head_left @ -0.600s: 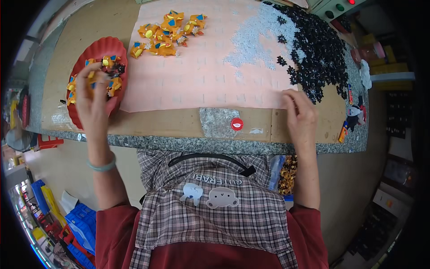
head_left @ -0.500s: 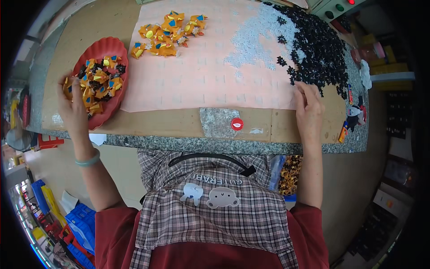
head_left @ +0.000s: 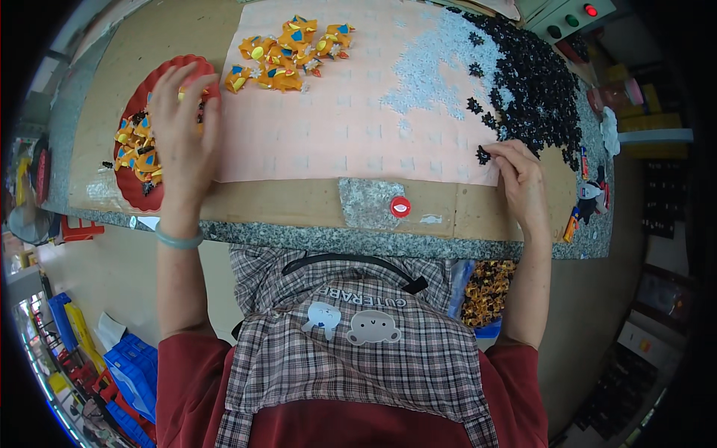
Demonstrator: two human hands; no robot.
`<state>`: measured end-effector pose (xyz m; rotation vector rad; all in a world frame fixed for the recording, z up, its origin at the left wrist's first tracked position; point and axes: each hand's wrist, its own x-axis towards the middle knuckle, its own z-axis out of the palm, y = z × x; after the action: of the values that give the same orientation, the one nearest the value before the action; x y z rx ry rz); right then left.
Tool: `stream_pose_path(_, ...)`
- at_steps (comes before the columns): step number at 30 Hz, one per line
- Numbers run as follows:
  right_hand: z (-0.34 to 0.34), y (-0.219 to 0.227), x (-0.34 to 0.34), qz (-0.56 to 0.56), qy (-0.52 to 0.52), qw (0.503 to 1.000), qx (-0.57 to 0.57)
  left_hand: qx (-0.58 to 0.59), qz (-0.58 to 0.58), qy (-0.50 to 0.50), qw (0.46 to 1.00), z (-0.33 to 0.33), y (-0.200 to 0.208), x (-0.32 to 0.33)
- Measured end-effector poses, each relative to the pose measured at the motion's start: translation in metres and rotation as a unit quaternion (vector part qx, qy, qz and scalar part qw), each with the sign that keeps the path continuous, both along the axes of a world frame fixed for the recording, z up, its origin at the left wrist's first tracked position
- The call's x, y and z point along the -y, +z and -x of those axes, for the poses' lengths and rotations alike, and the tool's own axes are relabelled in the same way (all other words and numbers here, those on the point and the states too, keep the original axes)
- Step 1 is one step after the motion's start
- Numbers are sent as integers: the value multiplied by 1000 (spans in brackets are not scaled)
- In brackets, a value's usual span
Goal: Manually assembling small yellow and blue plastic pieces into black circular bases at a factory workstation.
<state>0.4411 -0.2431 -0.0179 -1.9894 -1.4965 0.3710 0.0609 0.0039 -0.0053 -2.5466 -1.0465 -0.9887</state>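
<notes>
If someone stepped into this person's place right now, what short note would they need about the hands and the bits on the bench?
Left hand: spread flat over the red tray of orange pieces, nothing visibly in its grip.
Right hand: fingertips pinching at a black piece on the edge of the black pile.
Pink mat: a cluster of orange pieces at its far edge, pale small pieces beside the black ones.
Done: the tray already holds many orange pieces.
Left: a big black pile and the orange cluster remain on the mat.

Probably small assembly workshop — stone bench [head_left: 314,240], heaped black parts [head_left: 539,89], blue crates [head_left: 134,371].
</notes>
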Motion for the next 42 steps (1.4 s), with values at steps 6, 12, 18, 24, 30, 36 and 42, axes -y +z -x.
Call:
stream_pose_path(6, 18, 1, -5, -30, -48, 998, 32, -13, 50, -83, 995, -50, -25, -1)
stream_pose_path(12, 28, 1, 0, -41, 1, 993, 107, 6, 92, -91, 992, -64, -42, 6)
stream_pose_path(18, 36, 4, 6, 62, -80, 995, -1, 22, 142, -127, 981, -68, -42, 11)
stream_pose_path(24, 43, 10, 5, -4, -36, 998, 48, 19, 144, -129, 981, -73, -39, 9)
stream_pose_path(30, 47, 14, 6, 70, 11, 995, 72, 66, 59, -102, 991, -63, -45, 13)
stream_pose_path(36, 46, 12, 13, -5, -15, 999, -47, 216, 43, -155, 963, -74, -40, 49)
stream_pose_path(42, 30, -6, -20, -66, 38, 981, -177, 295, 363, -145, 872, -61, -35, 110)
